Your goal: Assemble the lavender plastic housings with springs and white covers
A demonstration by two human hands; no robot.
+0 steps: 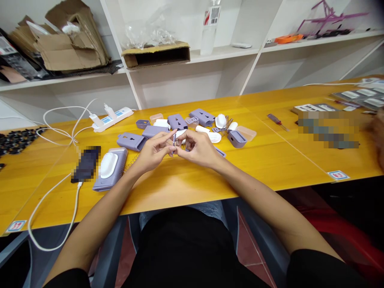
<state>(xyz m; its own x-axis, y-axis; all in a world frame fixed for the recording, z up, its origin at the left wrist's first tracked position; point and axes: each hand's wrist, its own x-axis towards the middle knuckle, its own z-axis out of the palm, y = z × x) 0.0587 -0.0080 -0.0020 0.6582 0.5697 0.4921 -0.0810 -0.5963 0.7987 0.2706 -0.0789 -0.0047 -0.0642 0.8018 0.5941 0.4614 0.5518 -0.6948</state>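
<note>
My left hand [156, 152] and my right hand [198, 147] meet above the table, fingertips pinched together on a small purple plastic part [174, 139]. Fingers cover most of it, so its full shape is hidden. Behind the hands lie several purple housings, among them one with a keyhole-shaped slot [131, 141] and another at the back [202, 117]. To the right of my right hand are a small purple cap [237, 139], a white oval piece [214, 137] and a metal spring [228, 123]. By my left forearm lies a purple case with a white oval top [109, 165].
A phone [86, 165] on a white cable lies at left, with a power strip [112, 119] behind it. A screwdriver [277, 121] rests to the right. Shelves behind hold a bottle [210, 30] and cardboard boxes [70, 46]. Another person's hand [378, 138] shows at the right edge.
</note>
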